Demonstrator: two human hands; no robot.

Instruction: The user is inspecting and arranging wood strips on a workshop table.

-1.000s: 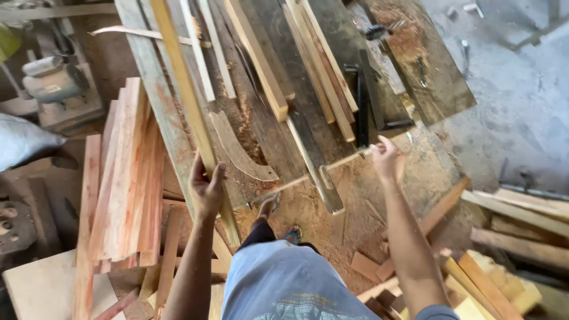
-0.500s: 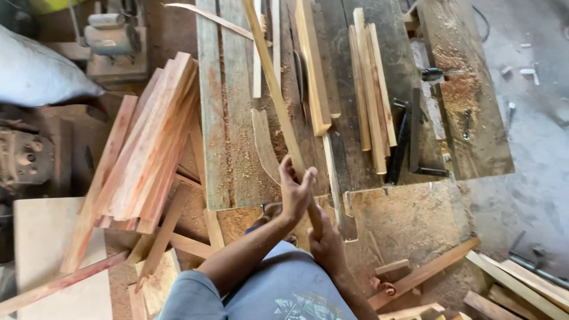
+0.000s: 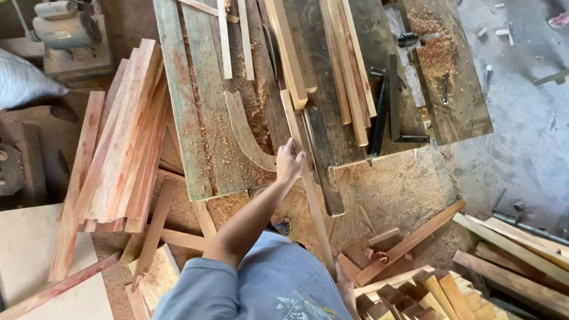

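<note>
One long pale wood strip (image 3: pixel 308 178) overhangs the tabletop's (image 3: pixel 195 142) near edge, slanting down to the sawdust-strewn floor (image 3: pixel 403 184). The left hand (image 3: pixel 289 160) has its grip closed around the strip at that edge. The right hand's (image 3: pixel 344 284) grip cannot be made out. Stacked reddish boards (image 3: pixel 118 142) crowd the left side.

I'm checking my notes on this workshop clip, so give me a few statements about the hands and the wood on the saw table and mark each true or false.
1. The left hand grips a long thin pale wooden strip on the sawdust-covered wooden saw table. True.
2. A curved flat wooden offcut lies just left of that hand. True.
3. The stack of reddish wooden boards lies right of the table. False: it lies on the left.
4. The right hand rests on the table top. False: only a sliver shows, low beside the strip.
</note>
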